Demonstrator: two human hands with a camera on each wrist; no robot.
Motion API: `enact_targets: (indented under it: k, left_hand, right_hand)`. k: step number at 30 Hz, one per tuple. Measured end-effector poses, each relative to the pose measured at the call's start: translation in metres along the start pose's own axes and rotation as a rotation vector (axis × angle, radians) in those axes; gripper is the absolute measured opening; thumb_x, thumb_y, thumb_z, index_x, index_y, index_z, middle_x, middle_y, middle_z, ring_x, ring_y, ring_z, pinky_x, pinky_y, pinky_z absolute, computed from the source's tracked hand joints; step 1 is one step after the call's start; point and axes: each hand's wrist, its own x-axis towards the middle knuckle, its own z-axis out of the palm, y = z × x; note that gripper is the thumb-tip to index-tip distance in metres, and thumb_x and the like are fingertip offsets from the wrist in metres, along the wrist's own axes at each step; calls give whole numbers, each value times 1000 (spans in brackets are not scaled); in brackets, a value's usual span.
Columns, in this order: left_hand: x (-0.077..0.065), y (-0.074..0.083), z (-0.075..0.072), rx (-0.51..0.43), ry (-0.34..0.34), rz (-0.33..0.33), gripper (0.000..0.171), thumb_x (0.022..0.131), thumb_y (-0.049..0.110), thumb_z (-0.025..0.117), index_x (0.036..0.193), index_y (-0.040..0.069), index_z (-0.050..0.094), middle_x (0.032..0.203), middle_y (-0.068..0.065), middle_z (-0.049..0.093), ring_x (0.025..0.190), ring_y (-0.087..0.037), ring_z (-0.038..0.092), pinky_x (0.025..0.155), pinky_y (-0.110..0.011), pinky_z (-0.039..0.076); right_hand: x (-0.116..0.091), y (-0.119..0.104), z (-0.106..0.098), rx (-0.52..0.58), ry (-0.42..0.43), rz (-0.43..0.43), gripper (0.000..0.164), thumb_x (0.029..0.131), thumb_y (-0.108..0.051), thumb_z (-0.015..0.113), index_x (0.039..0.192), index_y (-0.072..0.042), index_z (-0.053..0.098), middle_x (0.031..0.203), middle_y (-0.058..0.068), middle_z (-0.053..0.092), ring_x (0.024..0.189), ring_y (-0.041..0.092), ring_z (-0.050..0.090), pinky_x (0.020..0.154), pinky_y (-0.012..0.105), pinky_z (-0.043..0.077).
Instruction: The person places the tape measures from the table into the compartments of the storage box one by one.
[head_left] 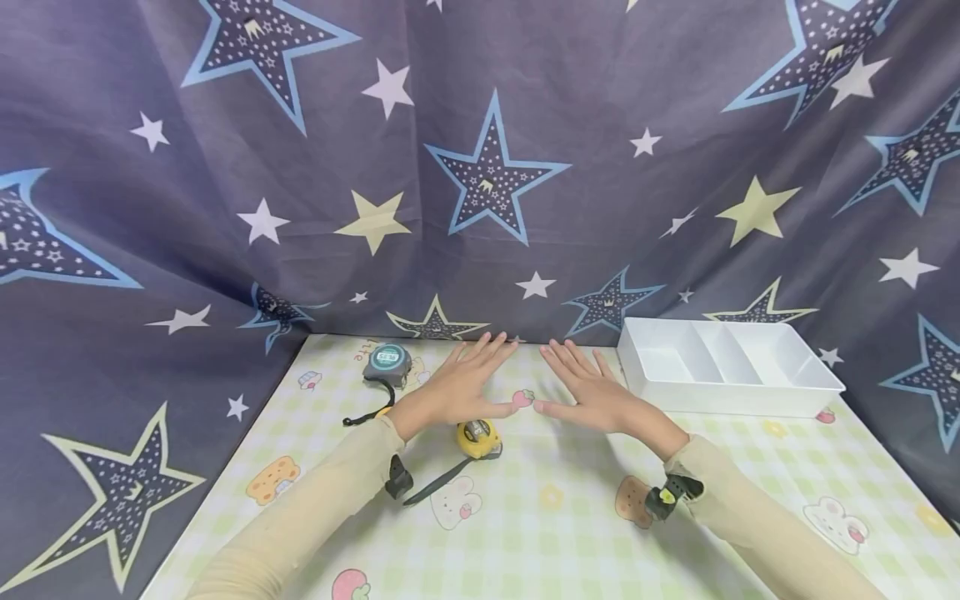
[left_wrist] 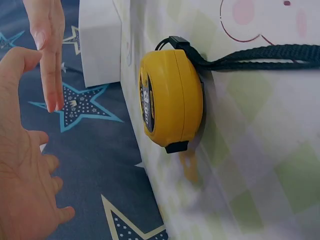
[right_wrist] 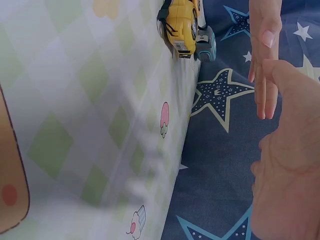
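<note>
Yellow tape measure (head_left: 477, 438) (strap (head_left: 439, 482) included) clears table edges (head_left: 234, 468).

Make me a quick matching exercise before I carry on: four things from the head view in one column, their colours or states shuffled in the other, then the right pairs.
Column one
1. Divided tray
2. Front tape measure
3. Right hand
4. Rear tape measure

Column two
A. Grey with a teal face
B. Fingers extended, holding nothing
C. White all over
D. Mainly yellow

Right pairs: 1-C, 2-D, 3-B, 4-A
</note>
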Motion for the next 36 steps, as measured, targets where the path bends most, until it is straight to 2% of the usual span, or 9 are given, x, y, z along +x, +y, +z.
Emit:
enact_targets:
  k: [7, 15, 24, 31, 36]
  left_hand:
    - [-3, -4, -2, 13, -7, 12, 97, 91, 73, 51, 164, 33, 1, 173, -4, 5, 160, -24, -1, 126, -59, 1]
    - [-5, -5, -4, 16, -3, 15, 97, 92, 71, 51, 165, 31, 3, 173, -4, 5, 160, -23, 0, 126, -58, 3]
    - [-4, -4, -7, 29, -16, 28, 95, 92, 71, 50, 164, 34, 0, 173, 0, 1, 160, -24, -1, 126, -60, 2]
    - [-5, -5, -9, 40, -19, 52, 95, 91, 69, 53, 165, 33, 5, 172, 0, 7, 160, -24, 4, 126, -61, 5]
    - [-8, -7, -7, 54, 13, 122, 94, 89, 63, 61, 164, 22, 21, 169, -7, 26, 157, -31, 20, 125, -62, 9]
  right_hand:
    - [1, -1, -1, -9, 9, -3, 90, 98, -64, 48, 165, -20, 6, 172, 6, 1, 160, 30, -3, 124, 62, -9]
    - [1, -1, -3, -9, 6, 0, 90, 98, -64, 48, 165, -20, 7, 173, 6, 2, 160, 30, -2, 124, 62, -9]
    - [2, 2, -3, -6, 12, -8, 88, 99, -60, 49, 165, -20, 8, 173, 7, 3, 160, 30, -2, 124, 61, -9]
    - [0, 6, -21, -8, 48, -3, 87, 99, -61, 49, 165, -19, 11, 172, 10, 8, 160, 33, 3, 123, 64, -7]
    - [-4, 18, -48, -49, 98, 9, 84, 100, -61, 45, 165, -17, 16, 171, 15, 12, 159, 37, 5, 123, 64, -6]
